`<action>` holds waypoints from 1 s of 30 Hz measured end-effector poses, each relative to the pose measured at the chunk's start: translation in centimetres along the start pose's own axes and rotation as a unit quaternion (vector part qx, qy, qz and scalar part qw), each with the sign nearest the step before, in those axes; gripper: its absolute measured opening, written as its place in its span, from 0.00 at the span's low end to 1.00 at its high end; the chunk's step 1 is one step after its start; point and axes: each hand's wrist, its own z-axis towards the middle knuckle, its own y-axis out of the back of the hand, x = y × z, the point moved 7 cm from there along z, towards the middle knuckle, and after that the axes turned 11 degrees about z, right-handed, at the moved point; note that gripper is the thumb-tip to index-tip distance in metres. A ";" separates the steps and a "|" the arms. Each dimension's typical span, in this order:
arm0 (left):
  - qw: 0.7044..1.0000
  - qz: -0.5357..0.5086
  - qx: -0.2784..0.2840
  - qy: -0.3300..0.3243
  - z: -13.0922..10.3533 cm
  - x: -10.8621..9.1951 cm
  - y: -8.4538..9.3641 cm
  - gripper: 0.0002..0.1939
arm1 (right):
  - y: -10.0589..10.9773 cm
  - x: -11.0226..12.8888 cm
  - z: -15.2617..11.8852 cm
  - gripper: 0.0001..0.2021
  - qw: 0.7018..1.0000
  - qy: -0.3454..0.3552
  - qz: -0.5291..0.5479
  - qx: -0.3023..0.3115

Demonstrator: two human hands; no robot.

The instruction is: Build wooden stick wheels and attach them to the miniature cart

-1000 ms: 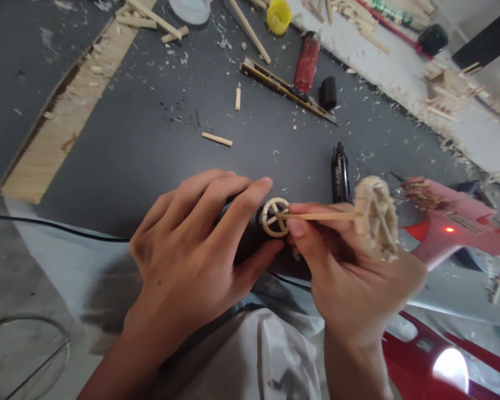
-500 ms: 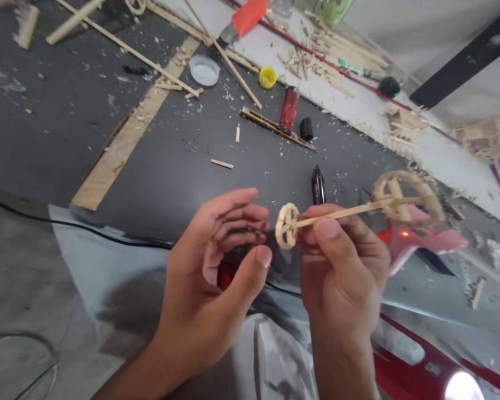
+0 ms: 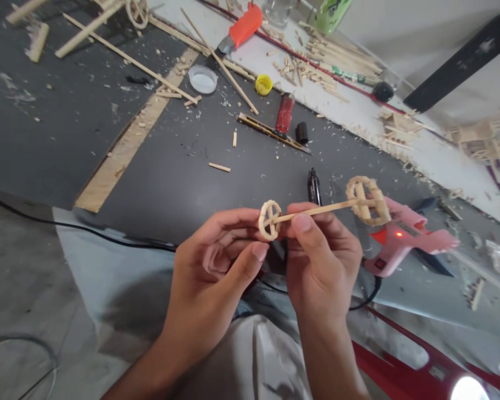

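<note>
My right hand [image 3: 323, 255] is closed on a thin wooden axle [image 3: 316, 211], pinched between thumb and fingers. A small spoked wooden wheel [image 3: 270, 220] is fixed at its left end and another wooden wheel [image 3: 360, 200] at its right end. At the left wheel's edge is my left hand [image 3: 225, 255], its fingers curved and its thumb held apart from them. The fingertips reach the wheel's rim; whether they press on it I cannot tell. Just beyond my right hand lies a black marker [image 3: 314, 187]. A pink glue gun [image 3: 404, 239] with a lit red light rests to the right.
On the grey table lie a craft knife [image 3: 273, 133], a red lighter [image 3: 284, 113], a black cap [image 3: 301, 133], a yellow cap [image 3: 264, 84] and a clear lid [image 3: 202, 79]. A flat wood strip [image 3: 120, 150], an orange-handled cutter [image 3: 245, 26] and several sticks lie farther back.
The axle with its wheels has moved left and slightly turned in my right hand. My left hand has come up to the left wheel, and its fingertips now meet the rim.
</note>
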 end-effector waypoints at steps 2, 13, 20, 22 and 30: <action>1.000 0.001 0.006 -0.004 0.0 -0.1 -0.1 0.12 | -0.2 -0.1 0.0 0.03 1.000 -0.004 0.005 0.008; 1.000 0.010 -0.002 -0.001 0.0 -0.1 0.2 0.15 | -0.1 0.0 -0.1 0.02 0.999 0.021 -0.042 0.009; 1.000 -0.001 -0.004 -0.002 0.2 -0.1 0.1 0.15 | -0.4 -0.2 -0.2 0.04 0.999 -0.005 -0.004 0.035; 1.000 0.000 -0.010 -0.001 0.2 -0.1 0.1 0.14 | -0.5 -0.1 -0.2 0.04 0.999 -0.001 -0.009 0.039; 0.999 0.016 -0.032 -0.013 0.0 -0.2 0.4 0.10 | -0.7 0.1 -0.1 0.02 0.999 0.027 -0.022 0.038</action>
